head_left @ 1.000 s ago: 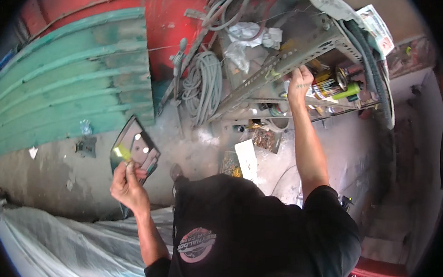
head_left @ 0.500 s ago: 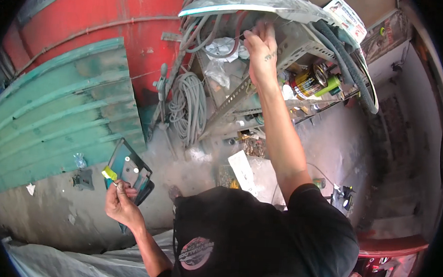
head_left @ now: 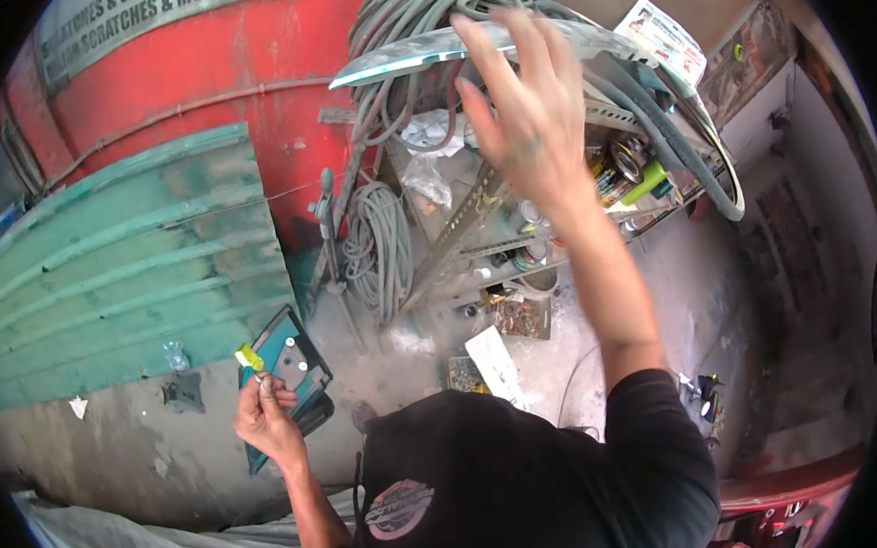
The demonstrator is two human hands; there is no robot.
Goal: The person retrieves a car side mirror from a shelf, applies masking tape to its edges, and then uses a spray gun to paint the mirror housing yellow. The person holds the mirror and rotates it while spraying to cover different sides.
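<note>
My left hand [head_left: 264,416] is closed at lower left, its fingertips pinching a small yellow-green piece [head_left: 249,357]. A dark-edged, roughly triangular panel [head_left: 300,361] with a teal face and pale round spots sits just behind those fingers, seemingly held in the same hand. My right hand [head_left: 540,131] is raised at upper middle, fingers spread and blurred, with nothing visible in it. Its fingers overlap a long, curved grey part [head_left: 410,62] with a bright edge, lying across the top of a metal rack. Whether they touch it I cannot tell.
The perforated metal rack [head_left: 456,220] carries cans, a green bottle [head_left: 645,183] and crumpled plastic [head_left: 429,179]. Grey hoses [head_left: 379,236] hang beside it. A green corrugated sheet [head_left: 131,268] leans at left. Trays of small parts [head_left: 521,316] and a white board [head_left: 493,361] lie low ahead.
My right hand has come up and nearer, its fingers now spread in front of the curved part. My left hand keeps its hold, and the panel has turned slightly. The whole view has shifted.
</note>
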